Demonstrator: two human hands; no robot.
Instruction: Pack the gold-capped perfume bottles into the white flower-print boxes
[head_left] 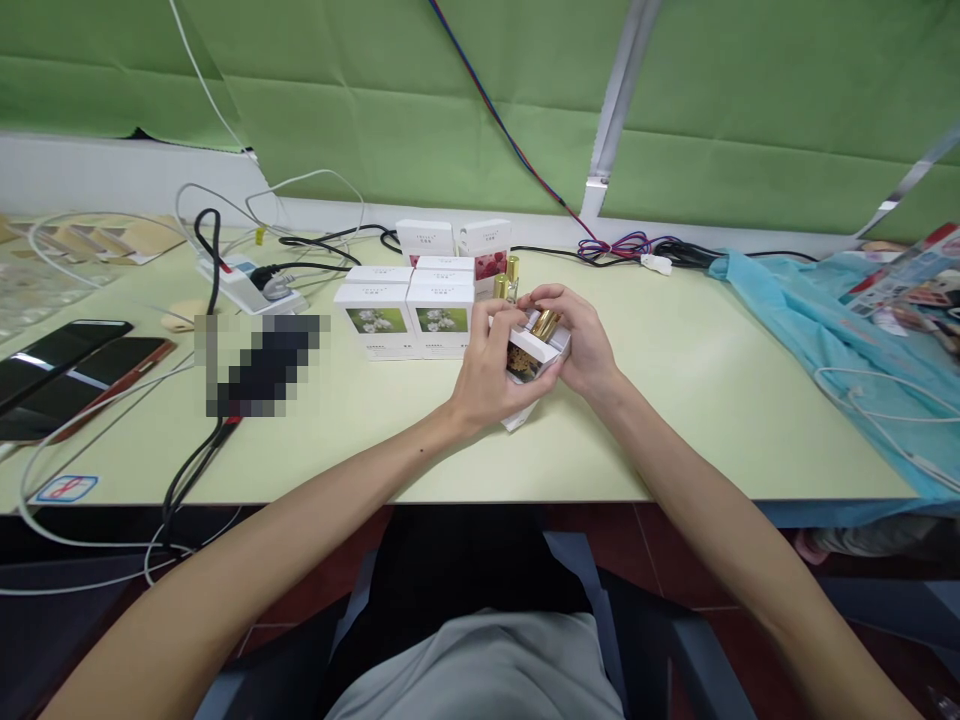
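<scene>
Both of my hands are wrapped round one small white carton (534,348), tilted above the table. My left hand (491,365) grips its left side, and my right hand (581,340) grips its right side. A gold-capped bottle (545,323) shows at the carton's open top; its lower part is hidden. Just behind my hands stand two more gold-capped bottles (513,270), partly covered by my fingers. To the left of my left hand, white boxes with flower pictures (442,318) stand upright in a group. Behind them are two white boxes with red pictures (425,240).
On the left lie phones (97,375), a power strip (251,285) and tangled white and black cables. A blue plastic sheet (810,330) covers the table's right end. Bundled wires (622,247) run along the back edge, below green wall covering (750,110).
</scene>
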